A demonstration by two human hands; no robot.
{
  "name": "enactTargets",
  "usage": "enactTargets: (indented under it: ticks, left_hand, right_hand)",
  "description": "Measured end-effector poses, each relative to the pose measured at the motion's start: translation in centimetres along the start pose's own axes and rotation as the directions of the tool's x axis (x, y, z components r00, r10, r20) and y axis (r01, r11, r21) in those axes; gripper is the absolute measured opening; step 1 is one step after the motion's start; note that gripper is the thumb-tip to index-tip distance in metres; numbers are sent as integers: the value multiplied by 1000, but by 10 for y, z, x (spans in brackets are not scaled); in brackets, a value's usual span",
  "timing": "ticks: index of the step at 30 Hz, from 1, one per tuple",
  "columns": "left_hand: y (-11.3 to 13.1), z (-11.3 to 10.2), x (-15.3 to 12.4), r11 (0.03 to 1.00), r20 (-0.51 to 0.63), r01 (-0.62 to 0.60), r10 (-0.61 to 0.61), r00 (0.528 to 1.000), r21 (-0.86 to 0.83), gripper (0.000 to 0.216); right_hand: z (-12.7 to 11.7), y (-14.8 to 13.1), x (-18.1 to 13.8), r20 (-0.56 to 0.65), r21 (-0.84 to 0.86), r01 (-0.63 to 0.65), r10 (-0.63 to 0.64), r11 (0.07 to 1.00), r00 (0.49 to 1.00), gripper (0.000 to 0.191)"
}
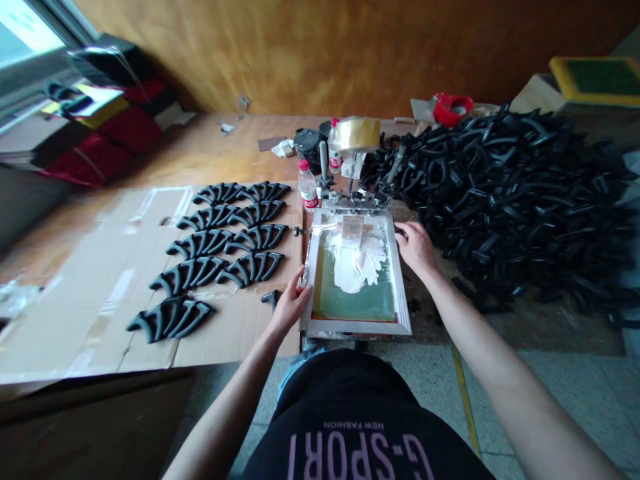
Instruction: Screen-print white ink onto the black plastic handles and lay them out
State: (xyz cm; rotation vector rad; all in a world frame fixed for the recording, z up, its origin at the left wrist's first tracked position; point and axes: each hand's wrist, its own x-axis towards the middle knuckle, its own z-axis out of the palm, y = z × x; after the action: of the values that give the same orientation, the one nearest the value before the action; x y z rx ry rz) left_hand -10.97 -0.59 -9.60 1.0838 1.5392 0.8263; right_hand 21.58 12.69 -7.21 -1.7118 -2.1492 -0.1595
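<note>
A screen-printing frame [404,293] with a pale metal border lies in front of me, clamped at its far end. White ink [350,273] is smeared over its green mesh, and a clear squeegee-like block [353,231] rests at the ink's far side. My left hand [291,300] is closed at the frame's left edge, thumb against the border. At the upper right edge, my right hand [416,247] has its fingers curled together beside the frame; a small dark thing shows at the fingertips, too little to name. One black curved part [271,298] lies beside my left hand.
Rows of black curved parts [195,241] lie on cardboard [110,267] at left. A large heap of similar black parts [500,193] covers the right side. Behind the frame stand a red-capped bottle [307,185], a tape roll [357,135] and a dark tub [307,145].
</note>
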Motion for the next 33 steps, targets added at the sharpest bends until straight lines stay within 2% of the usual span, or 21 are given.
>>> enactTargets:
  ticks: [2,3,4,7,9,11,13,14,15,16,19,20,21,24,26,28,31,33]
  left_hand:
    - [-19,7,10,992,-45,4,2,999,126,73]
    - [-25,9,14,984,-57,5,5,998,178,70]
    - [-30,10,17,976,-61,7,7,998,216,68]
    - [-37,9,21,967,-57,6,9,998,257,65]
    - [-40,9,21,969,-63,6,10,998,248,62]
    - [-41,11,19,973,-74,4,14,997,231,61]
    - [-40,13,18,977,-88,9,10,996,215,60]
    - [-39,14,17,979,-95,13,7,995,205,60]
    - [-38,14,17,981,-103,16,4,995,194,59]
    - [-37,14,16,984,-111,18,2,994,178,59]
    - [-32,13,14,992,-125,18,-2,992,126,59]
    - [-30,13,13,994,-125,18,-4,992,109,59]
    - [-29,13,13,996,-124,17,-6,992,93,60]
    - [-25,15,10,999,-127,23,-17,992,48,61]
    - [-21,15,9,999,-133,37,-33,991,24,61]
    - [-13,12,6,999,-115,41,-40,993,1,65]
    - [6,4,-2,998,-45,23,-25,999,-57,76]
    - [25,-3,-10,994,-34,-5,1,999,-111,72]
  right_hand:
    - [1,-32,23,-51,147,73,-66,987,997,53]
    - [4,-49,31,-13,189,132,-132,973,991,58]
    - [6,-64,35,57,215,167,-183,962,981,55]
    - [13,-89,27,282,230,208,-270,951,921,20]
    - [12,-86,5,339,238,303,-371,923,865,6]
    - [5,-74,-17,339,279,454,-529,846,778,13]
    - [-5,-62,-31,334,350,568,-665,745,668,19]
    - [-8,-58,-33,334,385,590,-703,710,628,19]
    - [-11,-56,-33,332,410,588,-715,697,616,17]
    - [-11,-57,-31,322,420,570,-703,706,634,16]
    - [-4,-64,-29,228,365,497,-593,787,772,18]
    - [-1,-66,-32,187,341,497,-576,798,796,20]
    - [1,-67,-37,157,327,515,-582,793,797,23]
    - [2,-64,-51,148,362,583,-662,728,735,23]
    - [-1,-64,-47,166,393,555,-650,733,741,15]
    - [-4,-68,-27,171,391,473,-567,789,806,11]
    - [-10,-75,21,147,345,343,-411,874,900,40]
    - [-18,-65,51,102,315,267,-312,911,945,52]
